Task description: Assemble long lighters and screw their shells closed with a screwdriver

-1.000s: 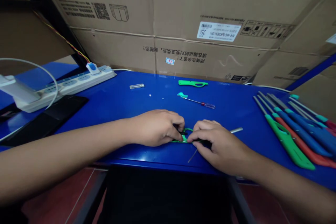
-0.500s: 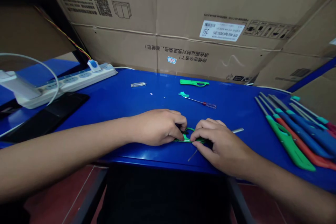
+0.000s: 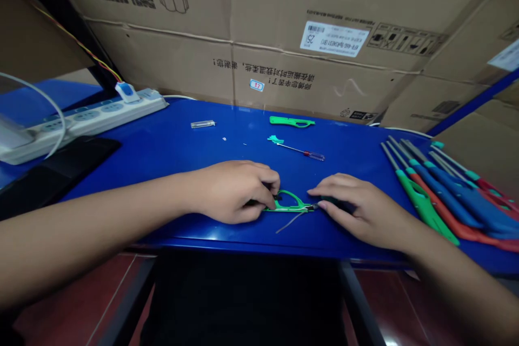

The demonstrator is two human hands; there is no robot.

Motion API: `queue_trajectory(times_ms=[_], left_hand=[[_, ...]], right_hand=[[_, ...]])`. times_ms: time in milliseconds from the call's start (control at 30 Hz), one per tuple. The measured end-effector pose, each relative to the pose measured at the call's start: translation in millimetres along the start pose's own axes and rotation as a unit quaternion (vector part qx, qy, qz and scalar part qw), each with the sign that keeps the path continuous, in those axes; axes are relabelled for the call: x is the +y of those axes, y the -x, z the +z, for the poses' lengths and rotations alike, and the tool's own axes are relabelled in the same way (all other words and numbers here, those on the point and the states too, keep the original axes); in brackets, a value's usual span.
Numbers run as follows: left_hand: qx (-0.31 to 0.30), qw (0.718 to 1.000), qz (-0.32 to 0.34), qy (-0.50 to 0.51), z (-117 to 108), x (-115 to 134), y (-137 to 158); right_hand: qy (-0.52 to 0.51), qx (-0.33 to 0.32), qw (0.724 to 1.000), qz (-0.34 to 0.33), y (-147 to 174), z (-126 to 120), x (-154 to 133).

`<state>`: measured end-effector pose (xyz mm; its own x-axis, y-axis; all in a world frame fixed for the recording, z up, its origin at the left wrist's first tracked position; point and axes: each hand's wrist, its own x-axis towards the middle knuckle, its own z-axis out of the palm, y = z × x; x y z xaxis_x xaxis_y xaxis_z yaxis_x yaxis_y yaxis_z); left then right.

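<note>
My left hand [image 3: 237,192] is closed on the left part of a green lighter casing half [image 3: 298,206], which lies at the table's front with its looped trigger guard facing away from me. A thin grey tube or wire [image 3: 290,223] sticks out toward me from the casing. At the casing's right end is my right hand [image 3: 359,208], thumb and fingers curved around something dark that I cannot make out. Farther back lie another green casing half [image 3: 292,121], a small teal trigger piece [image 3: 275,139] and a screwdriver [image 3: 314,155] with a clear red handle.
Several long-nosed lighters [image 3: 438,189] in green, orange, blue and red lie at the right. A clear small tank [image 3: 203,124] and tiny bits sit at the back. A power strip [image 3: 109,113] and a black flat object [image 3: 73,173] are at left; a cardboard box [image 3: 194,59] stands behind.
My right hand has slid right along the casing to its end, uncovering the trigger guard and the thin tube. My left hand stays on the casing. The view has shifted slightly.
</note>
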<state>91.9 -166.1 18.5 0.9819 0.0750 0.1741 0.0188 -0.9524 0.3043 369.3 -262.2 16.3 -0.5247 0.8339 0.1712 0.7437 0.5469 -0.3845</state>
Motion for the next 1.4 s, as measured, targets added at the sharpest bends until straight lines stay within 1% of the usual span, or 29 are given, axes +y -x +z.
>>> queue_trajectory(times_ms=[167, 333, 400, 500, 600, 733, 900, 1033, 1200, 1400], left_hand=[[0.003, 1.000, -0.024, 0.003, 1.5, 4.2, -2.2], [0.043, 0.996, -0.071, 0.023, 12.9, 5.4, -9.3], [0.059, 0.994, -0.081, 0.038, 18.3, 5.4, -11.8], [0.065, 0.995, -0.048, 0.052, 24.8, 4.7, -13.9], [0.054, 0.997, -0.019, 0.043, 28.1, 3.5, -14.4], [0.047, 0.997, -0.023, 0.057, 28.4, 2.0, -14.7], [0.050, 0.995, -0.024, 0.084, 27.8, 0.9, -15.5], [0.051, 0.994, -0.025, 0.095, 27.9, 0.5, -15.7], [0.049, 0.994, -0.017, 0.095, 27.7, 0.4, -16.1], [0.044, 0.995, -0.018, 0.091, 27.9, 0.0, -16.4]], right_hand=[[0.005, 0.004, 1.000, -0.017, 3.6, 8.7, 5.4], [0.004, 0.010, 1.000, -0.011, 3.7, 12.0, 5.8], [0.005, 0.004, 1.000, -0.014, 3.3, 11.8, 5.6], [0.012, -0.010, 1.000, -0.019, 1.8, 10.4, 4.3], [0.024, -0.019, 0.999, -0.024, -0.3, 8.7, 2.4], [0.016, -0.036, 0.999, -0.019, -2.9, 8.1, 0.9], [-0.006, -0.018, 1.000, -0.015, -6.0, 7.1, 0.4], [-0.023, -0.028, 0.999, -0.022, -8.7, 3.0, -3.0], [-0.040, -0.033, 0.999, -0.007, -9.5, 0.9, -7.9], [-0.058, -0.017, 0.998, 0.013, -7.0, 3.1, -9.0]])
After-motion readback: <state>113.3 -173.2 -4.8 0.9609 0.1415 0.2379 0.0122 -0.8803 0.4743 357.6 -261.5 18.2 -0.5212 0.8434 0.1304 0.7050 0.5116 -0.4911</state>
